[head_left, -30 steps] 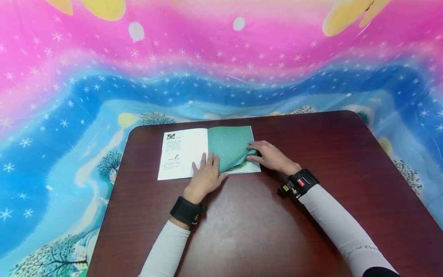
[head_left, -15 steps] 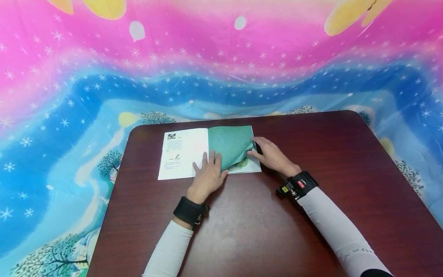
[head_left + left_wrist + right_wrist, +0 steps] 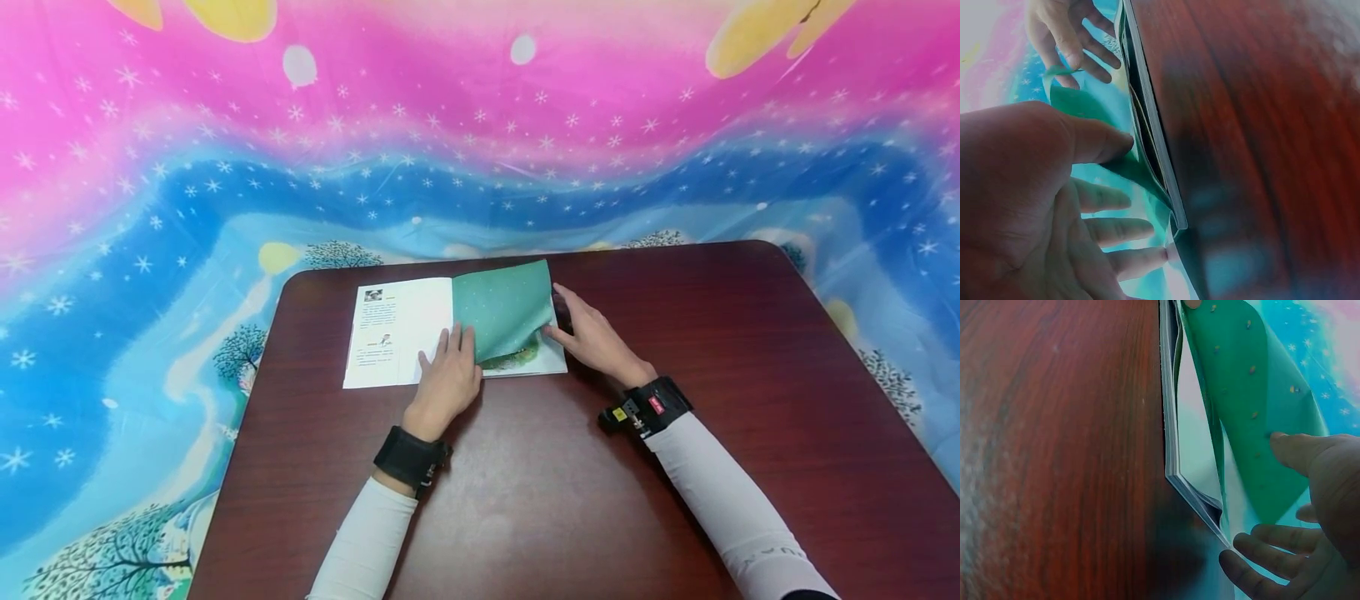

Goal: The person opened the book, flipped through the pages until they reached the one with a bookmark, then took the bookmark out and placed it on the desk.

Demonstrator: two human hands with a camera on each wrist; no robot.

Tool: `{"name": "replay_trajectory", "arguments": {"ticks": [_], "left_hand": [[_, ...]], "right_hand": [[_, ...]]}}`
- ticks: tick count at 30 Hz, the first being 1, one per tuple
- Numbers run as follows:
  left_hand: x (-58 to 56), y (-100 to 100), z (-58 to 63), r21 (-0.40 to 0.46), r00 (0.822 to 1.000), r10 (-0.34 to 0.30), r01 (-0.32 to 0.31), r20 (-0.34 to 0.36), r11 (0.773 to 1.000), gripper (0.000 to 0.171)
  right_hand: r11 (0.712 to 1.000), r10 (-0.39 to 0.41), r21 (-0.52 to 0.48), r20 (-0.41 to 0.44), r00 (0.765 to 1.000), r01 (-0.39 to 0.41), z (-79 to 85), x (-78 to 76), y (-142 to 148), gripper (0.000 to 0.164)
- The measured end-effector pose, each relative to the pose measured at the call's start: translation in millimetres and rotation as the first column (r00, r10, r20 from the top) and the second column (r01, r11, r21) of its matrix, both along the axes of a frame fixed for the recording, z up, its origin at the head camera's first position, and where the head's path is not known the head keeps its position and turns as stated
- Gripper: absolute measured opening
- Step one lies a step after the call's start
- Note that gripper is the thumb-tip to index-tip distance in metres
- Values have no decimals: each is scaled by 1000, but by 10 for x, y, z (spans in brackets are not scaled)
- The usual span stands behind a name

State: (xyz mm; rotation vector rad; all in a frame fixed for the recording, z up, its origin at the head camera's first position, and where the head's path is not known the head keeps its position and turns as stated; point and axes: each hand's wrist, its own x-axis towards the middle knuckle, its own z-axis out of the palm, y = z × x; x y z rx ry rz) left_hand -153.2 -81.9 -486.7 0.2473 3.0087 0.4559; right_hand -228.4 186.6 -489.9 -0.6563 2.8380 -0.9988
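An open booklet lies on the dark table, with a white printed page (image 3: 420, 304) on its left side. Its green dotted page (image 3: 498, 304) on the right is lifted and bowed, baring part of a picture page (image 3: 521, 357) beneath. My left hand (image 3: 444, 379) rests near the fold at the lower edge, fingers straight. At the right edge, my right hand (image 3: 594, 335) has its thumb against the raised green page (image 3: 1250, 406). Its other fingers are spread and fairly straight in the right wrist view; the index finger is partly hidden there.
The reddish-brown table (image 3: 525, 483) reaches well out in front of the booklet and to its right. Behind its far edge hangs a pink and blue patterned cloth (image 3: 465, 142). Each wrist wears a black strapped camera, the right one (image 3: 648, 406) near the table.
The green page's upper right corner has risen, and more of the picture beneath shows. My right hand's fingers have moved slightly outward from the page edge. The left hand has hardly moved.
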Motion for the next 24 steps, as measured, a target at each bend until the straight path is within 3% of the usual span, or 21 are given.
{"name": "replay_trajectory", "arguments": {"ticks": [8, 16, 21, 24], "left_hand": [[-40, -73, 76, 160, 999, 44, -40, -21, 986, 66], [-54, -231, 207, 314, 995, 99, -84, -30, 946, 61], [-51, -340, 276, 362, 990, 140, -122, -24, 924, 61], [-51, -402, 308, 361, 987, 154, -129, -43, 924, 63]], "right_hand": [[1000, -12, -12, 25, 1000, 12, -6, 7, 17, 83], [999, 31, 23, 23, 999, -32, 21, 22, 27, 81], [998, 44, 40, 46, 998, -46, 46, 41, 32, 82], [998, 47, 45, 52, 998, -50, 51, 55, 36, 81]]}}
